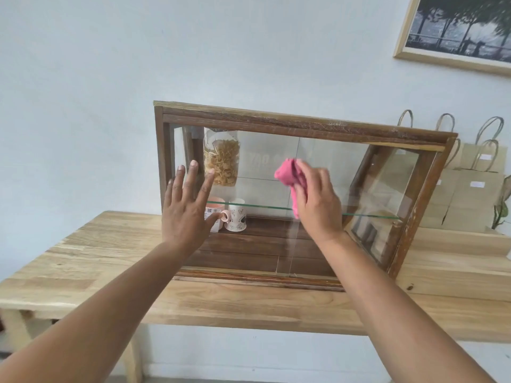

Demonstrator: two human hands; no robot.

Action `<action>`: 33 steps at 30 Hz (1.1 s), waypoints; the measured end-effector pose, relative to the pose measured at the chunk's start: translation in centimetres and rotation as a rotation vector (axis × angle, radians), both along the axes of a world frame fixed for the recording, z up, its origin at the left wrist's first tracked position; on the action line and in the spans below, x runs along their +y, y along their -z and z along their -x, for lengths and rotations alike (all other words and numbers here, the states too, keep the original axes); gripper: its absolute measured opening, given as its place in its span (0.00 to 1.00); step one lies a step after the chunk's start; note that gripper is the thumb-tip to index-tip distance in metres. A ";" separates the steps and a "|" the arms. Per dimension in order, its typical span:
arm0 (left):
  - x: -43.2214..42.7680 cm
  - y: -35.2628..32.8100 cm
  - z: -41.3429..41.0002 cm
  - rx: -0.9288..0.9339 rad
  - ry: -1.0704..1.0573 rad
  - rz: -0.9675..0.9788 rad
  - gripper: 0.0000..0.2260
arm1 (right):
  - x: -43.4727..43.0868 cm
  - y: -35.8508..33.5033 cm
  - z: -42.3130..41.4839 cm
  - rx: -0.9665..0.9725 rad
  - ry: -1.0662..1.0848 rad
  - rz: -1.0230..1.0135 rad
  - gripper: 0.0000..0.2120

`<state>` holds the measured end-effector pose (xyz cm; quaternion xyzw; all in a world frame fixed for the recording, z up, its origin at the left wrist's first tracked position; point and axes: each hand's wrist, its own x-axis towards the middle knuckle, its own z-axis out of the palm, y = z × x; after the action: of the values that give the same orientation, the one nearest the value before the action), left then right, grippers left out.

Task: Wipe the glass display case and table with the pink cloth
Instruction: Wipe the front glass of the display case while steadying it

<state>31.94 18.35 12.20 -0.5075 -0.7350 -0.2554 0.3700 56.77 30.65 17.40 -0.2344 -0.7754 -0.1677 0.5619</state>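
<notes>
A dark wooden display case (290, 123) with glass front panels stands on a light wooden table (96, 258). My right hand (318, 200) presses a crumpled pink cloth (289, 175) against the front glass near the middle. My left hand (188, 208) lies flat with its fingers spread on the left part of the glass. Inside the case, a bag of dried snacks (221, 158) stands on a glass shelf (271, 206), with two mugs (236, 218) below it, partly hidden by my left hand.
Several brown paper bags (470, 194) with handles stand on a raised wooden step right of the case. A framed picture (456, 26) hangs on the white wall at the upper right. A green plant leaf (504, 208) shows at the right edge.
</notes>
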 end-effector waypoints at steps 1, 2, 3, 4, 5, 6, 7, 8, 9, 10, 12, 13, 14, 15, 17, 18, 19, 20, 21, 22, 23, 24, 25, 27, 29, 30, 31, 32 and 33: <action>-0.3 -0.3 0.2 0.021 0.003 -0.010 0.41 | -0.3 -1.6 1.1 0.062 -0.013 -0.015 0.18; -0.7 -0.6 0.5 0.049 0.008 -0.027 0.40 | -0.6 -2.8 2.3 0.098 -0.017 -0.033 0.16; -1.1 -0.7 0.9 0.066 0.013 -0.047 0.39 | -0.9 -3.2 3.5 0.101 -0.012 -0.049 0.14; -1.5 -0.8 1.3 0.054 0.010 -0.073 0.39 | -1.3 -3.0 4.8 0.073 -0.014 -0.065 0.15; -2.0 -0.9 1.8 0.002 0.001 -0.104 0.39 | -1.6 -2.1 6.1 0.017 -0.026 -0.083 0.16; -2.5 -0.9 2.3 -0.083 -0.011 -0.139 0.40 | -2.1 -0.5 7.2 -0.061 -0.048 -0.100 0.18; -3.0 -0.9 2.8 -0.186 -0.016 -0.172 0.41 | -2.5 1.5 8.1 -0.156 -0.079 -0.115 0.20; -3.3 -0.9 3.2 -0.296 0.000 -0.195 0.41 | -2.9 3.9 8.5 -0.268 -0.112 -0.126 0.21; -3.6 -0.8 3.7 -0.408 0.038 -0.202 0.40 | -3.2 6.3 8.6 -0.388 -0.139 -0.140 0.22; -3.8 -0.7 4.2 -0.505 0.092 -0.194 0.38 | -3.3 8.5 8.2 -0.510 -0.157 -0.151 0.23; -4.0 -0.6 5.0 -0.616 0.200 -0.143 0.32 | -3.1 11.6 6.8 -0.718 -0.179 -0.160 0.26; -4.0 -0.4 5.3 -0.655 0.231 -0.126 0.30 | -2.9 12.3 5.8 -0.769 -0.187 -0.163 0.27; -4.0 -0.2 5.6 -0.693 0.245 -0.118 0.28 | -2.7 12.2 5.0 -0.766 -0.191 -0.168 0.26; -4.0 -0.1 5.8 -0.734 0.252 -0.112 0.27 | -2.4 11.7 4.5 -0.704 -0.182 -0.168 0.25; -3.9 -0.1 6.1 -0.822 0.276 -0.106 0.27 | -1.9 8.8 4.3 -0.446 -0.135 -0.103 0.24; -3.9 -0.1 6.1 -0.853 0.289 -0.107 0.28 | -1.8 6.5 4.6 -0.292 -0.121 -0.035 0.23; -3.9 -0.1 6.2 -0.865 0.299 -0.109 0.29 | -1.8 4.0 5.2 -0.152 -0.113 0.012 0.22; -4.0 -0.2 6.2 -0.867 0.310 -0.107 0.29 | -1.8 1.4 6.1 -0.043 -0.097 0.025 0.19; -4.1 -0.2 6.2 -0.865 0.323 -0.101 0.29 | -1.9 -0.7 7.2 0.035 -0.076 0.008 0.18; -4.1 -0.2 6.3 -0.864 0.334 -0.092 0.29 | -2.3 -2.1 8.6 0.075 -0.053 -0.021 0.18; -4.2 -0.3 6.3 -0.864 0.341 -0.081 0.29 | -2.7 -2.7 10.1 0.081 -0.043 -0.048 0.19; -4.3 -0.3 6.4 -0.868 0.344 -0.074 0.28 | -3.3 -2.4 11.6 0.052 -0.048 -0.076 0.20; -4.4 -0.3 6.4 -0.873 0.342 -0.068 0.27 | -3.9 -1.4 13.0 -0.015 -0.062 -0.102 0.22; -4.5 -0.3 6.4 -0.875 0.336 -0.057 0.27 | -5.4 2.4 14.7 -0.233 -0.117 -0.149 0.26; -4.6 -0.2 6.5 -0.875 0.340 -0.049 0.26 | -5.9 7.3 14.3 -0.527 -0.160 -0.224 0.30; -4.7 -0.2 6.7 -0.886 0.347 -0.041 0.26 | -5.9 9.3 13.4 -0.694 -0.162 -0.246 0.34; -4.8 -0.2 6.9 -0.909 0.364 -0.029 0.26 | -5.7 10.9 12.3 -0.843 -0.140 -0.253 0.36; -4.9 -0.2 7.1 -0.944 0.393 -0.018 0.26 | -5.4 11.8 11.0 -0.937 -0.117 -0.253 0.37; -4.9 -0.3 7.3 -0.989 0.428 -0.012 0.26 | -5.1 12.0 9.8 -0.959 -0.116 -0.252 0.35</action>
<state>24.64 13.45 12.55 -0.4631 -0.7000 -0.5380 -0.0777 46.97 25.55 5.44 -0.0177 -0.9318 -0.3175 0.1747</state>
